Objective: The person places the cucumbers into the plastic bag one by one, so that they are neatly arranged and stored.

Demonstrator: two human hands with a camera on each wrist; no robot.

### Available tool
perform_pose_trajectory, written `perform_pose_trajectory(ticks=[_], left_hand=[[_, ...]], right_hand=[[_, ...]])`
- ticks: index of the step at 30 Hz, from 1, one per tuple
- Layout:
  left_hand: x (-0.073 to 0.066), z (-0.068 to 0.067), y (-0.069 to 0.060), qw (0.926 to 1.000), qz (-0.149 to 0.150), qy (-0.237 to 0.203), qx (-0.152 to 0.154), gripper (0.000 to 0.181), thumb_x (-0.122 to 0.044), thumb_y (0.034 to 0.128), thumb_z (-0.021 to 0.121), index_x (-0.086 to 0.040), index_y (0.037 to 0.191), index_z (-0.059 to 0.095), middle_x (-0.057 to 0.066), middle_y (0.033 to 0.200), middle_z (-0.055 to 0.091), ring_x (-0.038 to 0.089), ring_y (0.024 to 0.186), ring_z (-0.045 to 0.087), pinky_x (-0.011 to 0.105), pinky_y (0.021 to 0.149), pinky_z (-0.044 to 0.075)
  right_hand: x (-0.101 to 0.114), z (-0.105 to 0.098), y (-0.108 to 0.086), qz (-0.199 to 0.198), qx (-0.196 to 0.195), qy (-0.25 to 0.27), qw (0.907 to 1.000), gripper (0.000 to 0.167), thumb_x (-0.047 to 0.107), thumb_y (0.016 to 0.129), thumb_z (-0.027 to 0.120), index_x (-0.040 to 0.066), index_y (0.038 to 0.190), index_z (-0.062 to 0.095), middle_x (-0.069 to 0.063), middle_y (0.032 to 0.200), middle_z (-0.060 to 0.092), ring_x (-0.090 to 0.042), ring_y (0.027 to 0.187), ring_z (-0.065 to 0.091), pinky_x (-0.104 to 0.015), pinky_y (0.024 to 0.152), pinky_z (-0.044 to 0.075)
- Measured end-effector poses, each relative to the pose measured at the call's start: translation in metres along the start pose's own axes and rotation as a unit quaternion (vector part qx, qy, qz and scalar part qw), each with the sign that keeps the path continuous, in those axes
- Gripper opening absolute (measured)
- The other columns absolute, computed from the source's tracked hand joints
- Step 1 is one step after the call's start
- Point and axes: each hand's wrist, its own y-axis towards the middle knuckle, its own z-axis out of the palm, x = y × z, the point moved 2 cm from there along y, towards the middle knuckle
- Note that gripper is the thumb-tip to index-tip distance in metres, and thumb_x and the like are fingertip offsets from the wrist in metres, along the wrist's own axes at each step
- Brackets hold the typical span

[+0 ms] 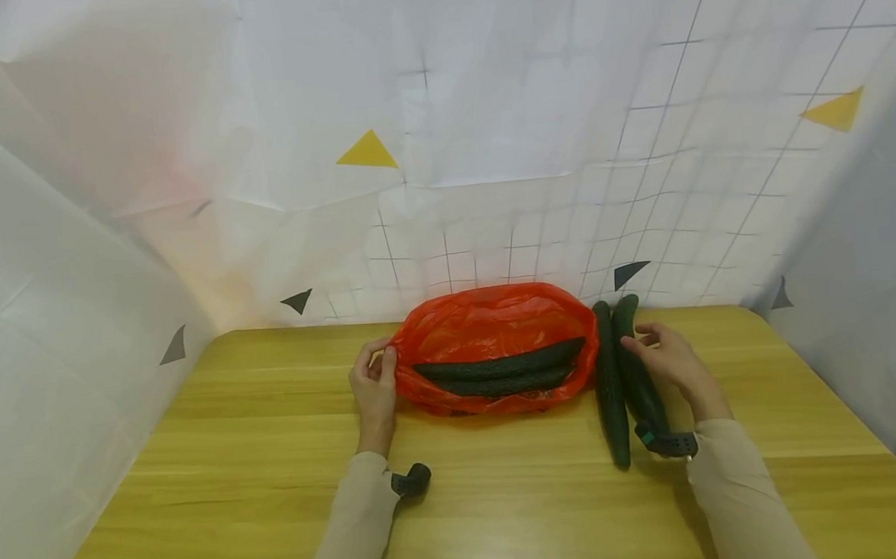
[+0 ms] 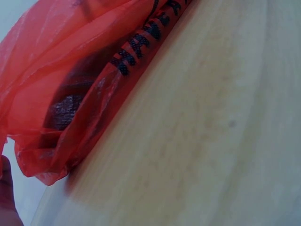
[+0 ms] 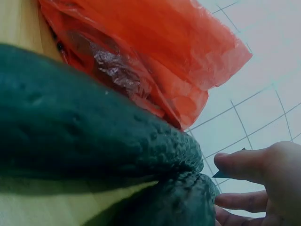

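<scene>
Cucumbers (image 1: 612, 385) outside the red bag (image 1: 488, 332) line its right edge, table (image 1: 783, 398) extending rightward.

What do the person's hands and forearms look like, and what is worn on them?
The left hand and right hand wear no gloves. Plain, pale cream sleeves cover the forearms. Each wrist carries a dark device: the left device has a rounded end, the right device a small green patch.

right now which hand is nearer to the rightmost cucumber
Right. The right hand is right at the rightmost cucumber, toward its far end; the left hand is across the red bag, at its left rim.
</scene>
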Motion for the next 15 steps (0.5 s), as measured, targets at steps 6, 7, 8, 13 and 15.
perform_pose_trajectory(ticks=[6, 7, 8, 13, 15], left_hand=[[0.0, 0.0, 0.0, 1.0, 0.001, 0.006, 0.0, 0.023, -0.004, 0.0907, 0.059, 0.012, 0.107, 0.059, 0.003, 0.099, 0.062, 0.01, 0.079, 0.061, 0.016, 0.073, 0.052], [0.0, 0.0, 0.0, 1.0, 0.0, 0.005, 0.001, 0.023, -0.004, 0.0907, 0.06, 0.012, 0.107, 0.059, 0.003, 0.099, 0.062, 0.011, 0.079, 0.062, 0.016, 0.073, 0.052], [0.0, 0.0, 0.0, 1.0, 0.001, 0.007, 0.001, 0.023, -0.004, 0.0907, 0.06, 0.012, 0.108, 0.059, 0.002, 0.099, 0.062, 0.01, 0.079, 0.062, 0.016, 0.074, 0.052], [0.001, 0.0, 0.0, 1.0, 0.002, 0.008, 0.002, 0.024, -0.005, 0.0909, 0.06, 0.012, 0.108, 0.059, 0.002, 0.099, 0.062, 0.009, 0.08, 0.062, 0.016, 0.074, 0.052], [0.0, 0.0, 0.0, 1.0, 0.002, 0.005, 0.002, 0.024, -0.005, 0.0908, 0.06, 0.012, 0.108, 0.059, 0.002, 0.099, 0.062, 0.01, 0.08, 0.062, 0.016, 0.073, 0.052]], right_hand=[[-0.007, 0.002, 0.003, 0.017, 0.019, -0.003, 0.9997, 0.072, 0.043, 0.097, 0.045, -0.015, 0.137, 0.032, -0.039, 0.127, 0.044, -0.048, 0.112, 0.048, -0.054, 0.092, 0.042], [-0.008, 0.003, 0.003, 0.021, 0.023, -0.001, 0.9995, 0.073, 0.044, 0.097, 0.045, -0.015, 0.137, 0.031, -0.039, 0.128, 0.043, -0.048, 0.113, 0.048, -0.054, 0.093, 0.042], [-0.009, 0.003, 0.003, 0.023, 0.027, 0.0, 0.9994, 0.074, 0.045, 0.097, 0.044, -0.015, 0.137, 0.031, -0.04, 0.128, 0.043, -0.049, 0.114, 0.047, -0.055, 0.093, 0.042], [-0.012, 0.004, 0.003, 0.029, 0.042, -0.002, 0.9987, 0.076, 0.047, 0.096, 0.044, -0.016, 0.137, 0.032, -0.04, 0.131, 0.043, -0.049, 0.116, 0.047, -0.055, 0.097, 0.04], [-0.012, 0.004, 0.003, 0.03, 0.047, -0.007, 0.9984, 0.076, 0.048, 0.096, 0.044, -0.016, 0.137, 0.032, -0.04, 0.131, 0.043, -0.048, 0.117, 0.048, -0.055, 0.097, 0.04]])
